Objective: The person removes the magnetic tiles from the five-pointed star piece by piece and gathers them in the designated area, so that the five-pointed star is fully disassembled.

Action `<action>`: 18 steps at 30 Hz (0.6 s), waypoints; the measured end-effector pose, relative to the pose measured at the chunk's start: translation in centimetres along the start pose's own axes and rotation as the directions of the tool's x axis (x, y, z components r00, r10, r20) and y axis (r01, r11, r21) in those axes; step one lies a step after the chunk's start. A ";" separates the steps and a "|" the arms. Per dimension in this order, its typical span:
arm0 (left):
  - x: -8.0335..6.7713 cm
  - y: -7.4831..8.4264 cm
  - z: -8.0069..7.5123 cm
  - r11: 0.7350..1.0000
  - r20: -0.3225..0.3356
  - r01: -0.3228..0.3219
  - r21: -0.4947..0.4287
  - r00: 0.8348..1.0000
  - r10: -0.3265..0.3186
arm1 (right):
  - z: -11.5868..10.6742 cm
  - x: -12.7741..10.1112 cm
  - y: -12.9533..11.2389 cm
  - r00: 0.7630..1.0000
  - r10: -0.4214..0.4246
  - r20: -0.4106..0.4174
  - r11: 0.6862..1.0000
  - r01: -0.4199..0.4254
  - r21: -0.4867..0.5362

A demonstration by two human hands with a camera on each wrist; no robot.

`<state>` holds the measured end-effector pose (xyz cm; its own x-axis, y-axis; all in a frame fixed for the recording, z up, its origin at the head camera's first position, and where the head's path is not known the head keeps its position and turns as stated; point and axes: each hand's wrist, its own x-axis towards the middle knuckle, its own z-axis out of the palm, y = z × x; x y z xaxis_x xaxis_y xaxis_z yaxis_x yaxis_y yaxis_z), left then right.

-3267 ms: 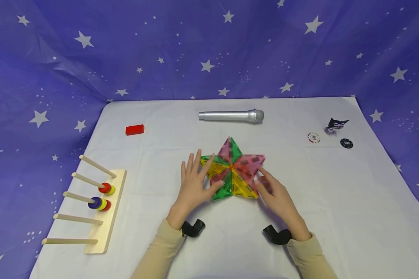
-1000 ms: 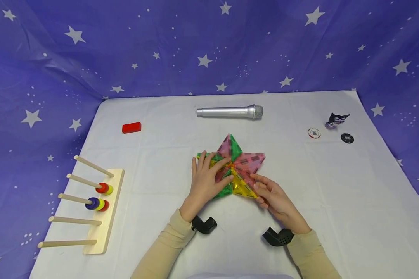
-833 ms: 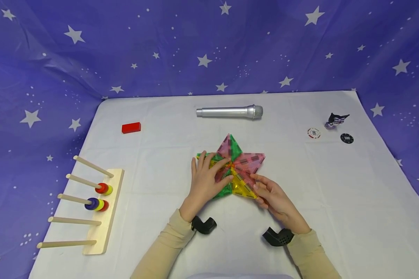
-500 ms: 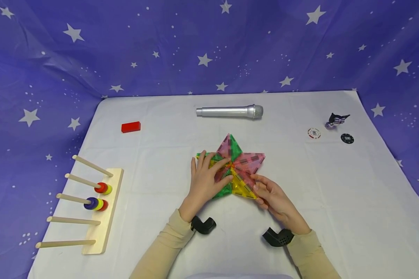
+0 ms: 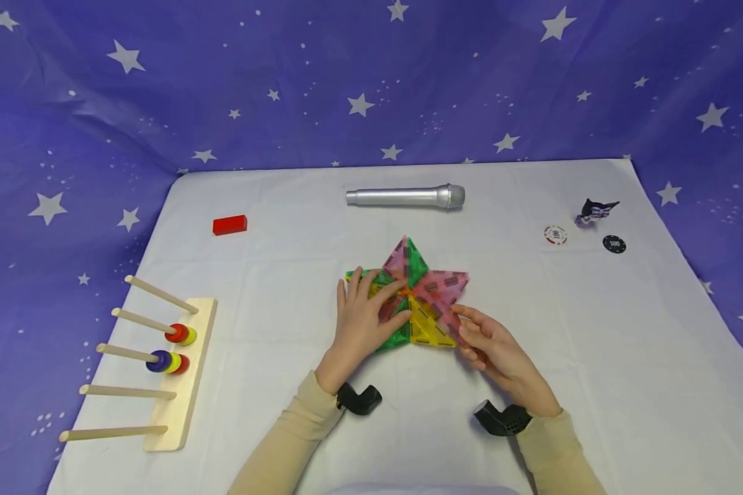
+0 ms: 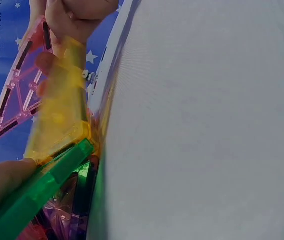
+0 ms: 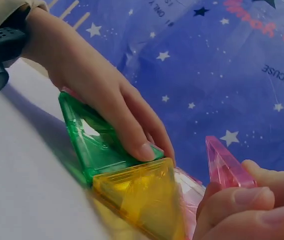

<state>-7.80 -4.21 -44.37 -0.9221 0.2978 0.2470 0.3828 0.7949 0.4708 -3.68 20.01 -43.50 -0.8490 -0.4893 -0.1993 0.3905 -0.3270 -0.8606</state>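
Note:
A star of translucent magnetic tiles [image 5: 433, 331] in green, yellow, pink and red lies mid-table. Across its left part rests my left hand [image 5: 360, 320], fingers spread and fairly straight, thumb near the centre. At the star's lower right, my right hand [image 5: 498, 350] pinches a pink triangular magnetic tile [image 5: 449, 320] between thumb and fingers. That pink tile [image 7: 224, 165] stands apart from the yellow tile [image 7: 142, 192] in the right wrist view. The left wrist view shows the pink tile [image 6: 14, 95] tilted up beside a blurred yellow tile [image 6: 59, 115].
Behind the star lies a silver microphone [image 5: 405, 197]. A red block [image 5: 230, 225] is at back left, with a wooden peg rack [image 5: 188, 385] of coloured rings nearer. A small dark figurine [image 5: 594, 212], a white chip [image 5: 555, 235] and a black chip [image 5: 614, 244] lie at back right.
My left hand has shifted right onto the star since the oldest frame. My right hand, gripping the pink tile, has just moved slightly right, and the tile has come off the yellow one.

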 end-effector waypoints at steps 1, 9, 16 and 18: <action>0.0 0.0 0.0 1.000 0.000 0.001 0.000 1.000 -0.001 | -0.1 0.0 0.0 1.000 0.000 -0.015 1.000 -0.001 -0.005; 0.1 0.2 0.0 1.000 0.007 -0.010 -0.030 1.000 0.010 | -1.6 -0.4 -1.4 0.984 -0.092 -0.154 0.996 0.092 -0.002; 0.0 0.2 -0.1 0.999 0.010 0.002 -0.038 1.000 -0.002 | -6.3 -1.6 -3.7 0.922 -0.236 -0.306 0.970 0.244 -0.011; 0.0 0.3 0.0 0.999 0.011 -0.002 -0.041 1.000 0.003 | -8.0 -2.2 -4.4 0.900 -0.247 -0.360 0.966 0.258 -0.020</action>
<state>-7.70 -3.98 -44.21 -0.9217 0.3055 0.2391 0.3867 0.7720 0.5044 -6.32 28.96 -43.04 -0.9885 -0.0685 -0.1350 0.1514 -0.4263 -0.8918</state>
